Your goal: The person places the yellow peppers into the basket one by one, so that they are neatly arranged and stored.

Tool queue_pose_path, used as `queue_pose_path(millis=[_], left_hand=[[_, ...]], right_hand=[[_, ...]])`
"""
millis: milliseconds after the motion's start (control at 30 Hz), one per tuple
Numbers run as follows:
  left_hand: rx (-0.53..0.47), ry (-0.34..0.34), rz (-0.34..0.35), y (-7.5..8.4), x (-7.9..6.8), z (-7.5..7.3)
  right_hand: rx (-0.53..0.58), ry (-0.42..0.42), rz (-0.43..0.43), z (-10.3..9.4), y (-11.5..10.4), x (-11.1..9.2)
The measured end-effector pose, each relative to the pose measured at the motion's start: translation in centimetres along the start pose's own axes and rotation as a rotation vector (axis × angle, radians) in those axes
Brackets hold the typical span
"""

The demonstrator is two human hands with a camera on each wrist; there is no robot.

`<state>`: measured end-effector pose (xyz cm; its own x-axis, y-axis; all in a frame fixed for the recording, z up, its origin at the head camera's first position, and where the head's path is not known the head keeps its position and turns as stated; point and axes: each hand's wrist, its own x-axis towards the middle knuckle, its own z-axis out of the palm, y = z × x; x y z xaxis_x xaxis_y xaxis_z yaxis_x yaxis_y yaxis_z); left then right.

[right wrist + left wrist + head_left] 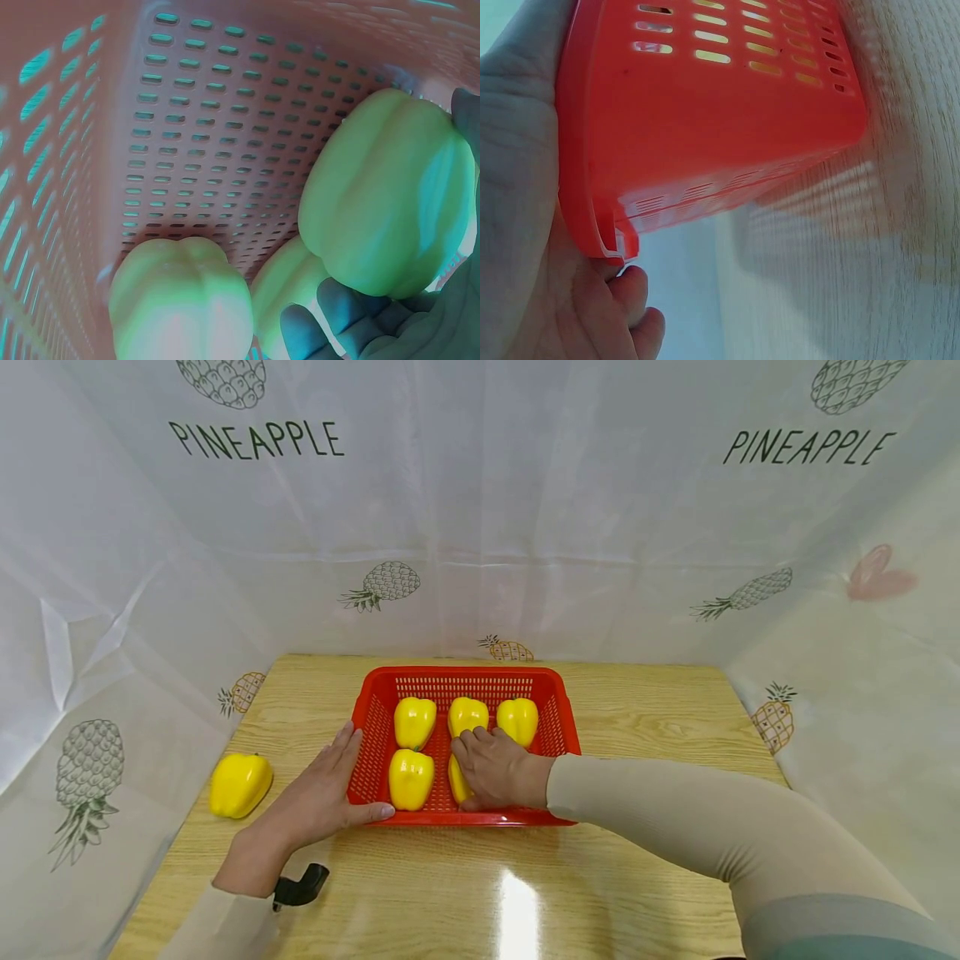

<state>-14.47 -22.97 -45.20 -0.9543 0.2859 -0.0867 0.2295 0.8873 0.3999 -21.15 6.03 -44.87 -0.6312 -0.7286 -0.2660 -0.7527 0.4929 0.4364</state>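
A red plastic basket (465,818) with slotted walls holds several yellow bell peppers. In its front middle, my right hand (491,768) grips a yellow bell pepper (458,783); in the right wrist view the fingers curl around this pepper (382,195). Behind it sits another pepper (468,714), with one pepper (517,720) to the right. On the left side stand a back pepper (415,722) and a front pepper (411,779). My left hand (318,797) rests on the basket's front left corner, fingers straight along the left side and thumb on the front rim.
One more yellow bell pepper (240,785) lies on the wooden table (645,710), left of my left hand. A white curtain (585,527) printed with pineapples hangs around the table. A black strap piece (302,887) sticks out at my left wrist.
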Motion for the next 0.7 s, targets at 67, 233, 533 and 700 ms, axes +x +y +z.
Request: queue_pose_path(millis=[67,233,533,700], left_hand=[[-0.001,0.0,0.0,0.02,0.0,-0.01],[-0.002,-0.001,0.001,0.04,-0.02,-0.04],[-0.005,0.001,0.003,0.02,-0.02,-0.05],[0.002,0.0,-0.001,0.02,0.06,-0.02]], right_hand=[[0.001,0.001,0.0,-0.03,0.04,-0.04],[0.022,0.001,-0.001,-0.05,0.17,-0.08],[0.006,-0.022,-0.01,-0.2,0.41,-0.16],[-0.001,-0.003,-0.019,-0.26,0.37,-0.22]])
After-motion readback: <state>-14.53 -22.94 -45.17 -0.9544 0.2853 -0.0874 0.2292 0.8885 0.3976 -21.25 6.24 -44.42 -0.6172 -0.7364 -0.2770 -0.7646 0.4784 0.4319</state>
